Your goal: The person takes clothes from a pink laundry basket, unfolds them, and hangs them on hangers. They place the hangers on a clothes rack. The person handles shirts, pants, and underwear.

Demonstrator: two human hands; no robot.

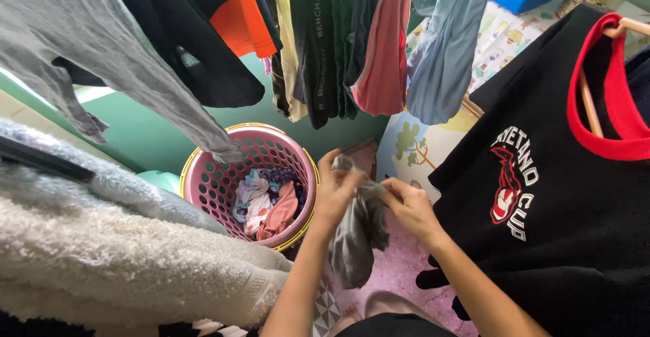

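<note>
Both the left hand (336,191) and the right hand (408,206) pinch the top edge of a small grey cloth (357,235) – limp, light, likely damp – hanging just beside the pink laundry basket (223,174), best held by its hem.

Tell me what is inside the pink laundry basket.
The pink laundry basket holds a small heap of crumpled clothes: white-and-blue, dark patterned and salmon pieces. They cover the bottom, and the near wall hides whatever lies beneath. A hanging grey garment overlaps its rim.
</note>
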